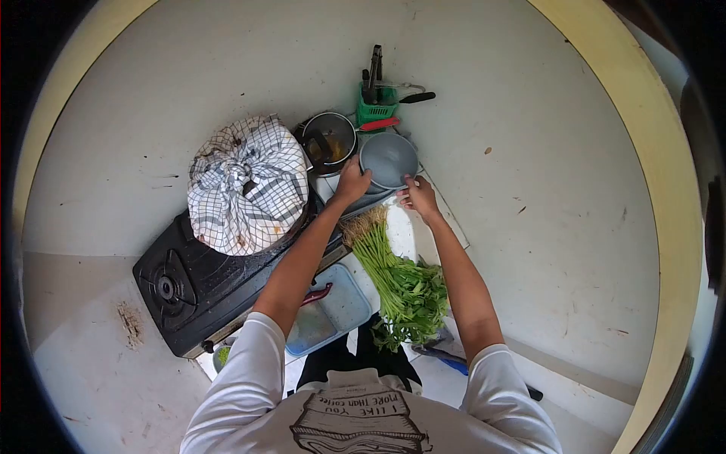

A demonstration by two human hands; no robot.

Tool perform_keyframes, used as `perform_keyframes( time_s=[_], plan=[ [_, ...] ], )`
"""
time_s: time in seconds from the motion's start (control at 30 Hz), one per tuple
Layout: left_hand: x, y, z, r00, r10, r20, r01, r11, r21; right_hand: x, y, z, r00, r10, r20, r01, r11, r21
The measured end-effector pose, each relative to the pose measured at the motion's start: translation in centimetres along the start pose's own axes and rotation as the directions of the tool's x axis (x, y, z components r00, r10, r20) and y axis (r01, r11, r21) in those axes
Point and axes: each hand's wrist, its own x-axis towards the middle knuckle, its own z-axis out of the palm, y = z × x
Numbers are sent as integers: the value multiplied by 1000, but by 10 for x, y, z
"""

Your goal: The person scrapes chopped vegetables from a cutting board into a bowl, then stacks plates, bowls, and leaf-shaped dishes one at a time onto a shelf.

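A grey bowl (389,157) is held near the wall at the back of the counter. My left hand (353,181) grips its left rim, the thumb pressed against the side. At the lower right rim, my right hand (417,195) holds the bowl with bent fingers. Part of another grey vessel shows beneath the bowl, mostly hidden. Just below my hands lies a bunch of leafy green vegetables (408,287), roots toward the bowl and leaves toward my body. A white board or tray (401,231) shows beside the stems.
A black gas stove (178,284) stands left, bearing a large pot wrapped in a checked cloth (246,181). Behind is a dark pan (330,136); a green basket (376,106) holds utensils. A blue tray (344,291) with a dark-red long item sits near my body.
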Motion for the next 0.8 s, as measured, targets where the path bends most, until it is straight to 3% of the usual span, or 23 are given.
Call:
perform_keyframes(
  time_s=[0.03, 0.13, 0.2, 0.23, 0.37, 0.5, 0.6, 0.73, 0.8],
  plan=[
    [2, -5, 4, 998, -51, 40, 52, 998, -31, 6, 5, 1, 1000, -29, -5, 29, 999, -20],
    [-1, -13, 15, 989, 118, -93, -120, 993, -17, 10, 9, 2, 991, -130, -27, 126, 985, -121],
    [-16, -2, 10, 983, 140, -118, -144, 989, -27, 2, 9, 1, 975, -216, -53, 198, 951, -238],
    [-27, 12, 2, 980, 154, -128, -159, 987, -32, -9, 5, 2, 960, -269, -71, 252, 948, -194],
    [-88, 71, -31, 997, 47, 54, -17, 887, -461, -93, -12, 3, 917, -391, -75, 391, 920, -6],
    [-152, 123, -74, 981, 56, 187, 51, 852, -522, -172, -7, -2, 846, -531, 51, 529, 847, 54],
    [-191, 129, -86, 953, 91, 290, 110, 786, -609, -229, -18, -8, 843, -534, 66, 538, 838, -90],
    [-240, 167, -95, 911, 230, 342, -9, 841, -541, -290, -2, -16, 757, -648, -80, 607, 744, -278],
    [-259, 174, -95, 863, 358, 356, -148, 854, -499, -323, 7, -24, 760, -636, -137, 585, 760, -282]
  ],
)
